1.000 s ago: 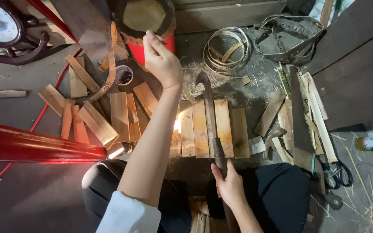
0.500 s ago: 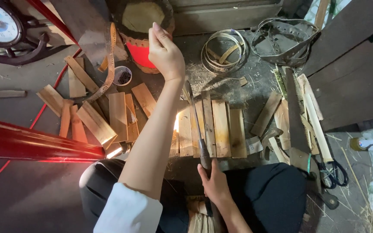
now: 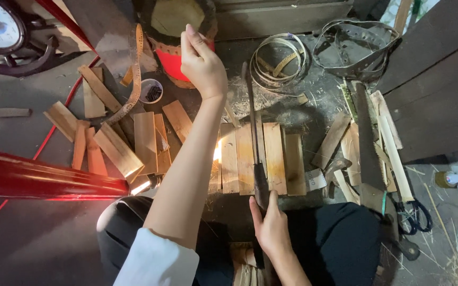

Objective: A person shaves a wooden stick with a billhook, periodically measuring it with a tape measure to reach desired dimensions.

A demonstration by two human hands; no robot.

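Here, left to right:
Red bar (image 3: 49, 180): lying across the floor at the left, close by the person's knee; a shifting leg could be knocking against it.
Scattered slats (image 3: 117, 151): lying loose and overlapping beside the bar; anything swept through them is going to be sliding them about.
Cup (image 3: 151, 91): sitting just beyond the slats, near the raised arm; an elbow dropping carelessly could be tipping it.
Left hand (image 3: 202, 63): lifting high over the red stump (image 3: 178, 32), fingers pinched together as if on something thin; I cannot tell what, if anything, is in them. A fine strip could be slipping out unnoticed.
Slat row (image 3: 263, 156): lying side by side in front of the knees, under the blade; not fastened, so a push could be skidding them.
Knife (image 3: 253, 127): lying long across the row, tip pointing away toward the stump.
Right hand (image 3: 271, 228): closing around the knife's handle near the lap. The blade is sitting close to the left forearm, so a sudden lift or twist is risking a cut.
Saw (image 3: 369, 143): lying at the right, teeth exposed, well apart from both hands.
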